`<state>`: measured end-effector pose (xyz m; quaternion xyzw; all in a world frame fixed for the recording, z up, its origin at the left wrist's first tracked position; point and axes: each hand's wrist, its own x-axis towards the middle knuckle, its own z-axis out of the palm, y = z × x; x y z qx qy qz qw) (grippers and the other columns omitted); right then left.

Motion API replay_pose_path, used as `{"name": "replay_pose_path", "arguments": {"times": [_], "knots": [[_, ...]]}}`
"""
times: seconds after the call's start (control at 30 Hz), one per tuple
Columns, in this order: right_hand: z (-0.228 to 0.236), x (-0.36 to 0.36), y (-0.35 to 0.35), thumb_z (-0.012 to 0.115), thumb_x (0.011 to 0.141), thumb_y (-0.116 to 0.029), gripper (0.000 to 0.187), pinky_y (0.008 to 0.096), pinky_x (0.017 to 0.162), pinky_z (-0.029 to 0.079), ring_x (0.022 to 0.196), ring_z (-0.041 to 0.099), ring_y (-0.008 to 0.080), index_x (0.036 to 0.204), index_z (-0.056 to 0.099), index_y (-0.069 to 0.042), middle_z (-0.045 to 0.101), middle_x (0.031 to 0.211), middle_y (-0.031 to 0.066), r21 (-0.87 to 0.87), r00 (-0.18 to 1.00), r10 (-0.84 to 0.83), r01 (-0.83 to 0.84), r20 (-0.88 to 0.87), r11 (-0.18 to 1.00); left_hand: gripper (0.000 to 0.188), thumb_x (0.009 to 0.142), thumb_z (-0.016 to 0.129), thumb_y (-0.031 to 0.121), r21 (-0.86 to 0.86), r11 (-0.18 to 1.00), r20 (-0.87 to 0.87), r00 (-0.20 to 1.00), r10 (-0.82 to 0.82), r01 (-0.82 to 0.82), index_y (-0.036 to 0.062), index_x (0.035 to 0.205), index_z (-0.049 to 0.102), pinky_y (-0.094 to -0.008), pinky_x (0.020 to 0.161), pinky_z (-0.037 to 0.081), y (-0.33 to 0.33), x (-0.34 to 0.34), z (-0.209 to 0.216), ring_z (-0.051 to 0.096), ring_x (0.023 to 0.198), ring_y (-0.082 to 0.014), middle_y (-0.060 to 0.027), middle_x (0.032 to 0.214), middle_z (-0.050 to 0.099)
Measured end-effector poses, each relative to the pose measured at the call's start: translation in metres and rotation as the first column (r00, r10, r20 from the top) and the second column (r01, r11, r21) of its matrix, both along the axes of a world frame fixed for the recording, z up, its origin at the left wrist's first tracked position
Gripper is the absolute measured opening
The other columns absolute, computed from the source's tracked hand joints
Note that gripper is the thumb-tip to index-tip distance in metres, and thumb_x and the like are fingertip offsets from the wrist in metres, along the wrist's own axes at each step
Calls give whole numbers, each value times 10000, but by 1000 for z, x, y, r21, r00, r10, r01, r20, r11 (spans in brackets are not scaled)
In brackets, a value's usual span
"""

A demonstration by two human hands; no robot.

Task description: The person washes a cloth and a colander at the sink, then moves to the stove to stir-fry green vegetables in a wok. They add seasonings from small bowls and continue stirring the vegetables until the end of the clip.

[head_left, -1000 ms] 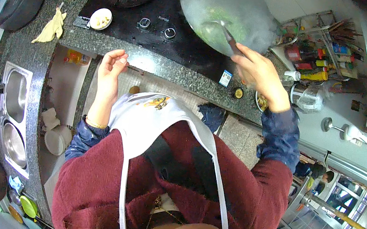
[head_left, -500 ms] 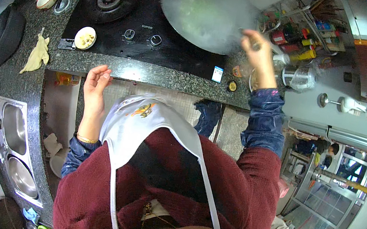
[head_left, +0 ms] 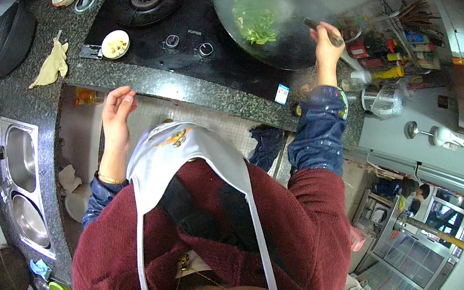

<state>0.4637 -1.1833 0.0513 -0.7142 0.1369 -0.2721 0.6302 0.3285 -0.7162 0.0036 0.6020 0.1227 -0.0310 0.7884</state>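
Right hand (head_left: 328, 47) grips dark handle (head_left: 336, 40) by wok (head_left: 292, 53) | left hand (head_left: 118, 110) empty, half-curled | white bowl (head_left: 106, 44), cloth (head_left: 52, 65) leftward

The right hand (head_left: 328, 46) grips a dark handle (head_left: 336, 39) beside greens (head_left: 257, 26) in a wok (head_left: 286, 52).

The leaves (head_left: 259, 34) are green, the wok (head_left: 293, 57) dark, the countertop (head_left: 128, 78) speckled.

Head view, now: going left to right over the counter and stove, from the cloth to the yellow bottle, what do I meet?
Cloth → dish → left knob → right knob → greens → blue-and-white label → right hand → yellow bottle.
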Motion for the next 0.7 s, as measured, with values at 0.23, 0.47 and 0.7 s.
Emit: {"name": "replay_pose_path", "arguments": {"times": [0.23,0.47,0.7], "knots": [[-18,19,27,641,787,-120,263,309,811,474,989,596,213,1045,601,-94,622,1071,93,-730,924,372,-311,-83,609,224,869,575,141,-24,999,3,999,-41,41,53,1072,535,-230,779,423,-7,7,1,522,870,-88,-26,993,568],[111,-62,81,649,700,-48,316,347,748,509,928,608,321,1008,589,-88,570,1144,158,-853,718,529,-521,-453,-24,228,866,581,139,-39,998,-10,999,-41,40,50,1071,538,-227,774,429,-10,10,4,525,858,-86,-24,986,573],[98,-81,77,639,717,-97,235,375,711,502,862,614,317,943,590,-53,621,957,148,-758,689,422,-652,-589,7,216,869,573,129,-54,995,2,997,-79,79,49,1067,541,-231,762,438,-16,16,0,534,823,-91,-31,981,579]]}}
